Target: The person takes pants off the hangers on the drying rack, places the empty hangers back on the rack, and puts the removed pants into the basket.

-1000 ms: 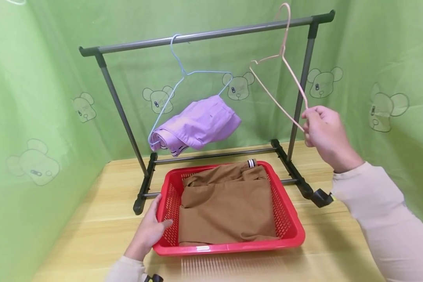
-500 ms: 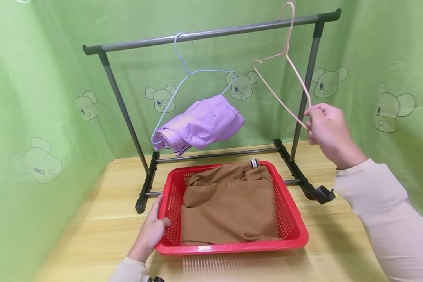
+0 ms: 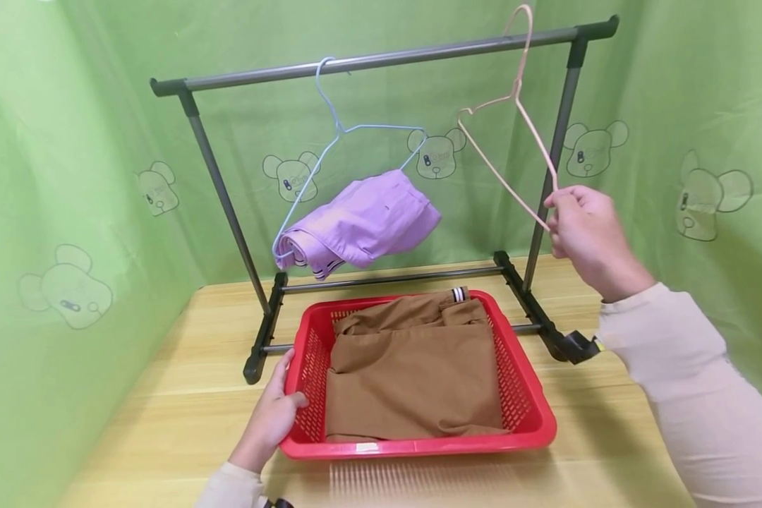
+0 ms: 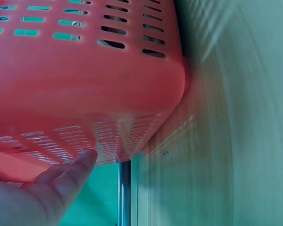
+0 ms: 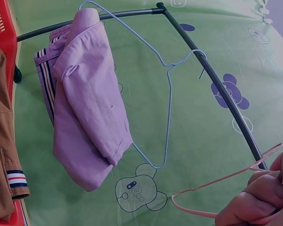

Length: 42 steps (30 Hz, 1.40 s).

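My right hand [image 3: 590, 236] pinches the lower right corner of a pink wire hanger [image 3: 517, 88], whose hook hangs over the rack's top bar [image 3: 419, 56]. No garment is on that hanger. With my left hand [image 3: 269, 420] I grip the left side of a red plastic basket [image 3: 419, 446], thumb over the rim and fingers along the outer wall. Inside it lies a folded brown garment [image 3: 413, 381] with a striped band. A blue hanger [image 3: 386, 127] hangs further left on the bar, carrying folded lilac trousers [image 5: 85, 108] over its lower wire.
The rack's black feet [image 3: 267, 331] stand on a wooden table [image 3: 165, 423] behind and beside the basket. Green curtains [image 3: 70, 176] with bear drawings enclose the back and both sides.
The head view has shifted slightly. Both hands keep their holds on hanger and basket; the right hand has drawn a touch to the left over the last half second.
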Motion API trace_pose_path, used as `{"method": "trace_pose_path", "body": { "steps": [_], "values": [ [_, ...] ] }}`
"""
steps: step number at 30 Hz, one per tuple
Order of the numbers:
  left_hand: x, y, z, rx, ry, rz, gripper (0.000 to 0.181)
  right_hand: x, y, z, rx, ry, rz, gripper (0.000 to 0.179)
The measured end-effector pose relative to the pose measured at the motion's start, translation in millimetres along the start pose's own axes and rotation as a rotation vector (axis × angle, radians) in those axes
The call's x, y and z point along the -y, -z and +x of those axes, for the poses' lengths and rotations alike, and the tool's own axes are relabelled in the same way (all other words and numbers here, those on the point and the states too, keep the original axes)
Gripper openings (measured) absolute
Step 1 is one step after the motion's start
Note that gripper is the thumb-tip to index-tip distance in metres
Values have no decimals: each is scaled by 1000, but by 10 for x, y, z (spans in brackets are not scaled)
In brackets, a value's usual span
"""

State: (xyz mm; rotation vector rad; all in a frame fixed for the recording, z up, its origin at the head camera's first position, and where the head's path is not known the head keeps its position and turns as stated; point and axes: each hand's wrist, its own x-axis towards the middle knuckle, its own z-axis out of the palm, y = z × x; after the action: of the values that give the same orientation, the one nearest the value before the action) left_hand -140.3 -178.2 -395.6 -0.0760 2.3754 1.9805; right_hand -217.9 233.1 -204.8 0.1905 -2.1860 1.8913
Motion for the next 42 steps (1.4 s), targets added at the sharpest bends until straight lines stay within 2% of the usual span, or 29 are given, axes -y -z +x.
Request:
{"method": "trace_pose_path", "body": {
  "steps": [7,16,22,28,35,42],
  "values": [
    [-1,0,3,-1,-4,-11,85,-27,-8,17,-7,-11,-51,24],
    [8,-10,7,-16,-14,-32,86,-70,-22,44,11,-20,-35,23],
    [23,-20,11,-23,-11,-32,85,-97,-30,59,17,-19,-66,24],
    [19,-19,4,-19,-18,-44,86,-111,-43,71,28,-29,-4,23],
    [23,-7,5,-18,-18,-57,87,-117,-50,79,39,-39,-62,26],
    [28,1,14,-17,-15,-60,87,-124,-66,79,46,-47,-74,27]
  ]
}}
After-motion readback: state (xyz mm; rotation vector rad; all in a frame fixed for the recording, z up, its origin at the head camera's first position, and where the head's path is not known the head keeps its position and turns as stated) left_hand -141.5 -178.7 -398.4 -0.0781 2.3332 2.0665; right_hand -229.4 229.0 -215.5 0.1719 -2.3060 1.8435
